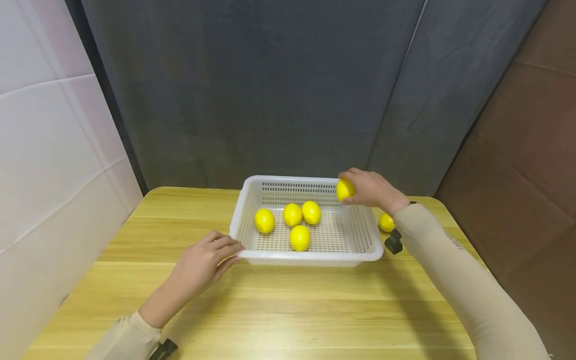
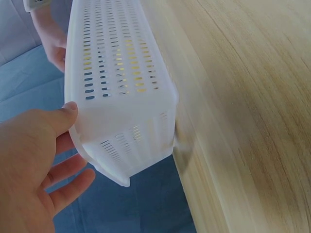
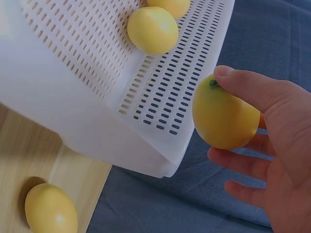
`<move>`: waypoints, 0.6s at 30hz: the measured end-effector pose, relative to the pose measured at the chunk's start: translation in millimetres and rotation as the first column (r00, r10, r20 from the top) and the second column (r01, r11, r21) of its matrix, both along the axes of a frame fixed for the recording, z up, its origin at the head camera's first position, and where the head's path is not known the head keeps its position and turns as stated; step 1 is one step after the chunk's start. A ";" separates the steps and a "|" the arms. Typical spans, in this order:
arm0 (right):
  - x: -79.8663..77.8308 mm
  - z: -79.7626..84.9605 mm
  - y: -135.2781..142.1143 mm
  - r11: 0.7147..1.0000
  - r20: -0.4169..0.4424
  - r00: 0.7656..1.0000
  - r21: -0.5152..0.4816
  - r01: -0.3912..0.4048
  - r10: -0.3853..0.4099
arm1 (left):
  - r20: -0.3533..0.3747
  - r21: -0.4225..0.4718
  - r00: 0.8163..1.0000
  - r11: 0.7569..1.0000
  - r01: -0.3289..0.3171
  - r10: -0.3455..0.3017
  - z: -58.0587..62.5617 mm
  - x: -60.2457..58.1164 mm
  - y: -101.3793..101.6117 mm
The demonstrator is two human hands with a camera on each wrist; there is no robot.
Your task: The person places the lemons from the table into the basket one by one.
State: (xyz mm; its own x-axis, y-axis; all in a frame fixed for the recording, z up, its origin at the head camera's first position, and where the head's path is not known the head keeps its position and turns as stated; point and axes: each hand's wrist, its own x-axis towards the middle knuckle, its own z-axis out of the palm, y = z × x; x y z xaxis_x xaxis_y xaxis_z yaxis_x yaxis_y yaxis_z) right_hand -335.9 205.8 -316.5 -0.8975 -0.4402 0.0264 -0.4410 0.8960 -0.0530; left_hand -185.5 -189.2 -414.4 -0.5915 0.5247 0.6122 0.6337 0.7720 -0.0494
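A white perforated plastic basket [image 1: 310, 256] stands on the wooden table with several yellow lemons [image 1: 300, 238] on its floor. At its near left corner my left hand [image 1: 204, 260] holds the rim, the thumb on the outer side in the left wrist view. My right hand [image 1: 371, 189] grips another lemon [image 3: 226, 114] between thumb and fingers, above the basket's far right corner. A small green stem spot shows on this lemon in the right wrist view. One more lemon [image 1: 386, 223] lies on the table to the right of the basket, partly hidden by the right sleeve.
The wooden table [image 1: 270, 310] reaches back to a dark grey curtain [image 1: 252, 90]. A white cloth wall [image 1: 54, 125] stands on the left and a brown one [image 1: 526, 165] on the right. Both wrists carry small dark devices.
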 end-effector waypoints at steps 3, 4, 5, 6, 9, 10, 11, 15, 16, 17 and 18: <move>-0.3 0.3 -1.1 1.000 0.000 1.000 -0.010 0.015 -0.015 | -0.002 0.000 1.000 1.000 0.002 -0.002 -0.2 -0.2 0.2; -0.3 0.6 -1.5 1.000 0.000 1.000 -0.013 0.020 -0.020 | -0.003 0.001 1.000 1.000 0.003 -0.003 -0.2 -0.2 0.3; -0.1 0.7 -2.0 1.000 0.003 1.000 -0.016 0.025 -0.025 | -0.004 0.001 1.000 1.000 0.004 -0.004 -0.3 -0.3 0.3; -0.2 0.8 -2.8 0.999 0.005 1.000 -0.021 0.030 -0.030 | -0.005 0.001 1.000 1.000 0.004 -0.004 -0.3 -0.3 0.3; 0.0 1.0 -4.7 0.999 0.009 0.999 -0.029 0.040 -0.040 | -0.004 -0.004 1.000 1.000 0.001 -0.001 -0.7 -0.1 -0.1; -0.2 0.9 -5.5 0.999 0.008 0.999 -0.028 0.042 -0.042 | -0.003 -0.004 1.000 1.000 -0.001 0.001 -0.7 0.1 -0.1; -0.5 1.0 -6.1 0.999 0.007 0.999 -0.028 0.043 -0.043 | -0.002 -0.004 1.000 1.000 -0.002 0.002 -0.7 0.4 -0.1; -2.4 1.6 -10.0 0.999 -0.003 0.999 -0.020 0.036 -0.036 | 0.004 -0.006 1.000 1.000 -0.005 0.005 0.0 1.7 -0.2; -3.0 1.6 -11.0 0.999 -0.004 0.999 -0.018 0.034 -0.034 | 0.007 -0.003 1.000 1.000 -0.005 0.005 0.1 2.0 -0.4; -3.4 1.8 -12.0 0.999 -0.004 0.999 -0.016 0.034 -0.034 | 0.008 -0.005 1.000 1.000 -0.005 0.005 0.4 2.4 -0.6; -3.9 1.9 -13.1 0.999 -0.004 0.999 -0.014 0.034 -0.034 | 0.012 -0.005 1.000 1.000 -0.006 0.006 0.7 2.7 -0.9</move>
